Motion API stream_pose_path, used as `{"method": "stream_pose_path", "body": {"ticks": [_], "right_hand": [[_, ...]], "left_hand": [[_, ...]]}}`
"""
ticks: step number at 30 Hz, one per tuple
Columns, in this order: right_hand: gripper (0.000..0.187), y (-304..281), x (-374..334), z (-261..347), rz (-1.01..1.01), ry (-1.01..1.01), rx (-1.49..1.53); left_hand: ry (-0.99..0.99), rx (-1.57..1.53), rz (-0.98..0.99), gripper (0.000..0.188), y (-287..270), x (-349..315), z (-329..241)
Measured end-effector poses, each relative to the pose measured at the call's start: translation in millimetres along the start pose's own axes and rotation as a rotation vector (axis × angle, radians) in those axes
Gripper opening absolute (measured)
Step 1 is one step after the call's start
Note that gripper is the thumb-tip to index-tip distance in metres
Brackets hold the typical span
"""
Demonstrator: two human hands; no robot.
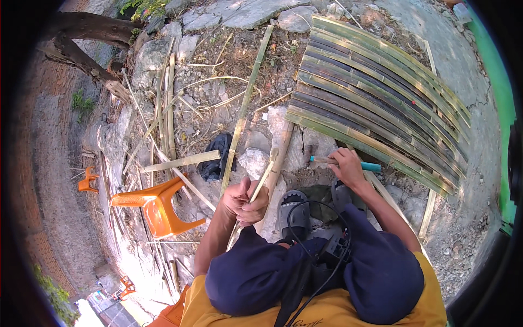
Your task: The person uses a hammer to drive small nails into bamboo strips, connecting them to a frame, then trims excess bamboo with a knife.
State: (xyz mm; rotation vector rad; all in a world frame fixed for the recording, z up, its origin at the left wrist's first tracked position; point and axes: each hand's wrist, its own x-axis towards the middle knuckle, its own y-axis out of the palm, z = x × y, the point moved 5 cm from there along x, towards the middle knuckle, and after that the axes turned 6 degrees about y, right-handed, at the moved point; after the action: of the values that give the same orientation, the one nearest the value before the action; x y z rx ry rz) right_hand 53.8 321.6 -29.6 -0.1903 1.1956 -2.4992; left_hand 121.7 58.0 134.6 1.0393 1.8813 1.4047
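our left hand (243,201) is closed in a fist around a thin bamboo strip (260,184) that rises past our knuckles toward a wooden post (279,163) just beyond our fingers. our right hand (345,168) grips a tool with a teal handle (370,167), its fingers wrapped over the shaft, just short of a mat of bamboo slats (376,98). below our fingers sit our sandals (294,210) and dark blue knees (256,272). well left of our left fist lies an overturned orange plastic chair (158,207).

An outdoor bamboo-working yard, probably rural: split bamboo slats (381,103) lie in a mat on rocky ground (245,13), beside loose bamboo strips (169,103) and an orange plastic chair (158,207).
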Motion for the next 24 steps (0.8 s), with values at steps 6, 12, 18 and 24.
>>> {"method": "stream_pose_path", "body": {"ticks": [6, 12, 18, 24], "right_hand": [[0.03, -66, 36, 88, 0.102, 0.044, 0.631], [0.029, -134, 41, 181, 0.205, -0.176, 0.819], [0.025, -134, 44, 187, 0.203, -0.165, 0.831], [0.017, -122, 42, 178, 0.243, -0.109, 0.977]], "left_hand": [[0.034, -0.036, 0.02, 0.067, 2, 3, 1], [0.007, -0.037, -0.036, 0.066, -3, 8, 8], [-0.017, 0.163, -0.262, 0.067, -8, 2, 7], [-0.012, 0.41, -0.439, 0.067, 8, 15, -2]]}}
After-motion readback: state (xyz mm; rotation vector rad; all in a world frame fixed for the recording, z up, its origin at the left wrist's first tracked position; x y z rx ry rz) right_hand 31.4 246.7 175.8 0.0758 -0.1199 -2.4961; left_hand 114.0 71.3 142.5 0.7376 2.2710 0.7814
